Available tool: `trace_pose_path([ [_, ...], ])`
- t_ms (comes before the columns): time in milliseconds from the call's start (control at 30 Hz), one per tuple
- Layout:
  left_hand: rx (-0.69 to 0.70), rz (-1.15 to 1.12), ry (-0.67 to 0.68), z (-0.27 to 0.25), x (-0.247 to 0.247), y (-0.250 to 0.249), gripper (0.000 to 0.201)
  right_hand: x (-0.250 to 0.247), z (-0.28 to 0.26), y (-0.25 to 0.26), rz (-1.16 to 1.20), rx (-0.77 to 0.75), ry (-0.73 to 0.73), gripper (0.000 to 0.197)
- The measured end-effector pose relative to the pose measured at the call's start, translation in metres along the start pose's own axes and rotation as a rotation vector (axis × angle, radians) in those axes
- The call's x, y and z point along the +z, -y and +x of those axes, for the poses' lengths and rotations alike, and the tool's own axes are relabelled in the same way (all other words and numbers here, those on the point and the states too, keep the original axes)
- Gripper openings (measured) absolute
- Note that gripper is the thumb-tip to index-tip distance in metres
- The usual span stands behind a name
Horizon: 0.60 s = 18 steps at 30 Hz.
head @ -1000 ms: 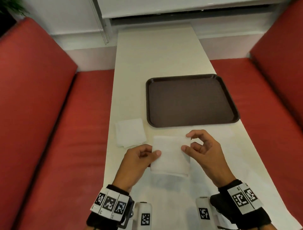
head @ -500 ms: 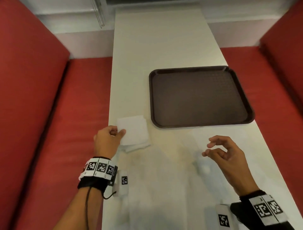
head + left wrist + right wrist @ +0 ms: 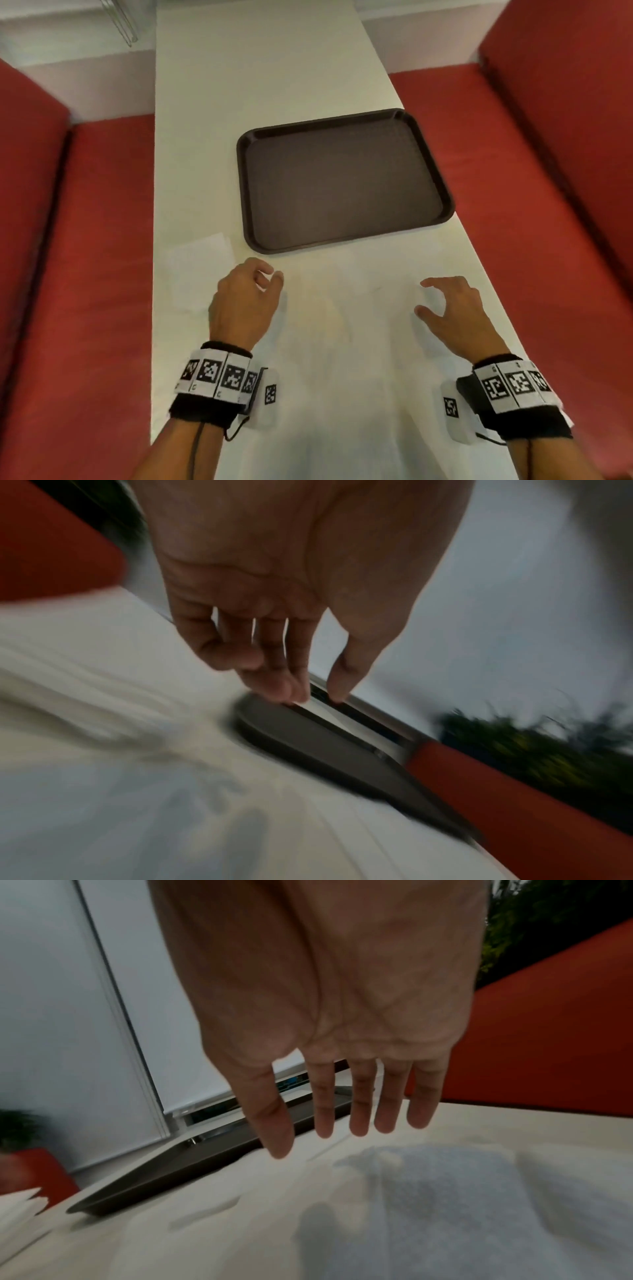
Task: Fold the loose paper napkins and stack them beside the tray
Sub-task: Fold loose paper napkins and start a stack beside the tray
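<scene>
A dark brown tray [image 3: 342,181] lies empty on the long white table [image 3: 257,85]. Left of its near corner sits a small stack of folded white napkins [image 3: 198,270], also seen at the left edge of the right wrist view as the stack [image 3: 20,1204]. My left hand [image 3: 270,277] hovers just right of the stack, fingers loosely curled and holding nothing; the left wrist view shows that hand [image 3: 311,693] empty above the table. My right hand [image 3: 423,296] is spread open over a flat loose napkin [image 3: 445,1191], with the hand [image 3: 318,1139] above it, not touching.
Red padded benches run along both long sides of the table, one on the left [image 3: 96,274] and one on the right [image 3: 548,257]. A white wall and window ledge [image 3: 68,61] close off the far end. The stack lies close to the table's left edge.
A second ago both hands held a folded napkin. My left hand laid it on the stack, let go and drew back to the right. My right hand opened over the table.
</scene>
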<state>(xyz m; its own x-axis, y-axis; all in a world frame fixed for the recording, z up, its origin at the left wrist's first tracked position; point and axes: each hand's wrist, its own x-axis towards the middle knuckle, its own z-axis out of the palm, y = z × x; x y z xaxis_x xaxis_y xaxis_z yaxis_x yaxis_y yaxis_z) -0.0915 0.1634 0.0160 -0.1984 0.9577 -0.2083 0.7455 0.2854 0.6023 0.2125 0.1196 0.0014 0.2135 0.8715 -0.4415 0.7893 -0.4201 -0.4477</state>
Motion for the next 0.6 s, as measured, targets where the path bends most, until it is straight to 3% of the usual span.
trace_pose_path([
  [100, 0.093, 0.124, 0.169, 0.006, 0.051, -0.044, 0.028, -0.008, -0.009, -0.016, 0.055, -0.049, -0.006, 0.043],
  [200, 0.252, 0.292, 0.173, 0.009, 0.088, -0.078, 0.039, -0.021, -0.022, -0.033, 0.171, -0.097, -0.038, 0.036],
  [367, 0.540, 0.455, 0.256, 0.005, 0.130, -0.112, 0.038, -0.044, -0.039, -0.055, 0.255, -0.185, -0.065, 0.031],
  [467, 0.568, 0.517, 0.249, 0.006, 0.141, -0.117, 0.032, -0.052, -0.045, -0.065, 0.274, -0.248, -0.121, 0.029],
  [600, 0.496, 0.458, 0.241, 0.004, 0.142, -0.118, 0.018, -0.053, -0.051, -0.068, 0.287, -0.336, -0.123, 0.025],
])
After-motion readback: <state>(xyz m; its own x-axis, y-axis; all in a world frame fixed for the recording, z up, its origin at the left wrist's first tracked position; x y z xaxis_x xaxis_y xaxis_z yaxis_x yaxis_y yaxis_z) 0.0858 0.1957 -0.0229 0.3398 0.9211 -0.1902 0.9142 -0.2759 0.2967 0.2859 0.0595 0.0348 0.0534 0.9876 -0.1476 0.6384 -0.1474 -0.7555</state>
